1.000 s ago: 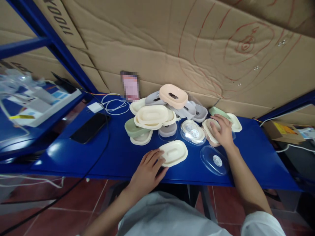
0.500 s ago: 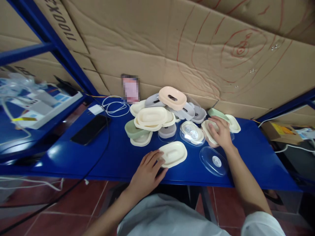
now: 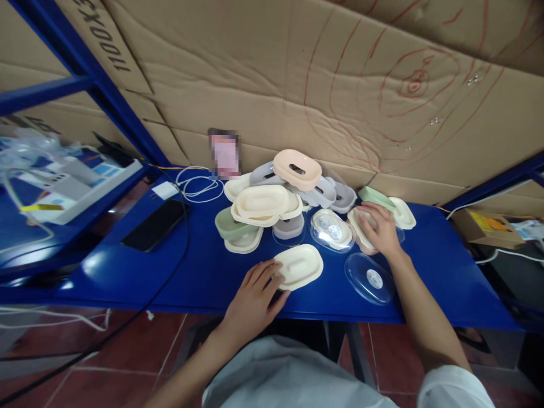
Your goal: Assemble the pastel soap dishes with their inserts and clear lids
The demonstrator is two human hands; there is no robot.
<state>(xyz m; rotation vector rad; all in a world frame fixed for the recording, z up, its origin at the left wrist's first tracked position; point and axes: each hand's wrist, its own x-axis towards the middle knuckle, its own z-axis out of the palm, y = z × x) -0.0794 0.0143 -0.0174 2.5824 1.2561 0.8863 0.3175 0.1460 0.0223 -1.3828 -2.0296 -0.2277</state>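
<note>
My left hand [image 3: 255,289] curls its fingers over the left end of a cream oval plastic lid [image 3: 304,265] near the table's front edge, thumb along its near side. Farther back to the right, my right hand [image 3: 382,229] grips an oval box [image 3: 360,229] with a cream top and a pinkish lower part. My palm and fingers hide its right side. Just in front of that box lies a clear oval cover [image 3: 361,277] with a round sticker. Left of the box, another clear cover [image 3: 317,235] encloses a cream piece.
A heap of oval parts includes a peach ring [image 3: 287,170], a cream lid [image 3: 259,201] and a green box [image 3: 229,226]. A green piece [image 3: 376,197] stands behind my right hand. On the left lie a black phone [image 3: 155,224], a white charger [image 3: 165,190] and a black cable [image 3: 187,238].
</note>
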